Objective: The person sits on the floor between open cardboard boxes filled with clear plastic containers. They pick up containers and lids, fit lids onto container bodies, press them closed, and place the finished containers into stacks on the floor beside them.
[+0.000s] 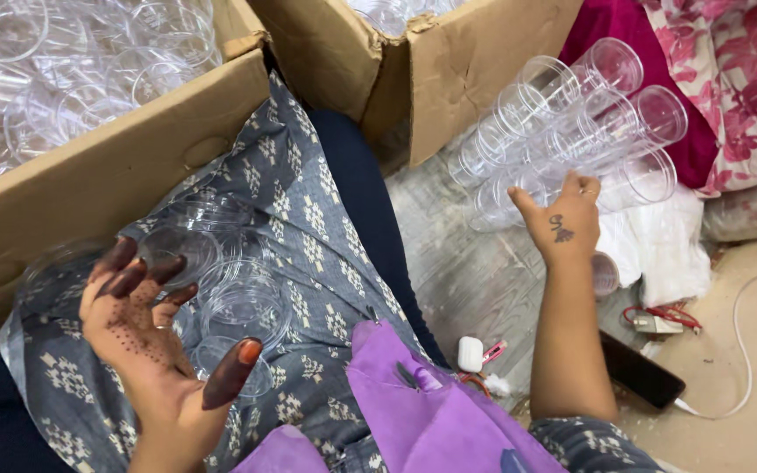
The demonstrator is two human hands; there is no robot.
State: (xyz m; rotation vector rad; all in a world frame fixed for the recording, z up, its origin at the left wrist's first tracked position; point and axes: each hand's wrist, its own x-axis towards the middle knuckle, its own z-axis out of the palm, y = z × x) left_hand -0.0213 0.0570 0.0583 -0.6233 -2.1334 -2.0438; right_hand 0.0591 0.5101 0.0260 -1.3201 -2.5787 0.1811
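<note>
Risk: clear lids point(238, 307) loose on lap, left hand point(146, 328) open, nothing gripped; right hand point(561, 223) merely touching cup stacks point(562, 123), easily toppled.

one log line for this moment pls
left hand: open over clear lids on lap | right hand: on stacked clear jars | cardboard boxes behind

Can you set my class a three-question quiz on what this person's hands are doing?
1. True or false: the left hand is palm-up over clear plastic lids on the lap.
2. What does the right hand touch?
A. cardboard box
B. stacked clear plastic cups
C. phone
3. Fill in: the lids rest on a grey patterned ____.

Key: 1 true; 2 B; 3 garment.
</note>
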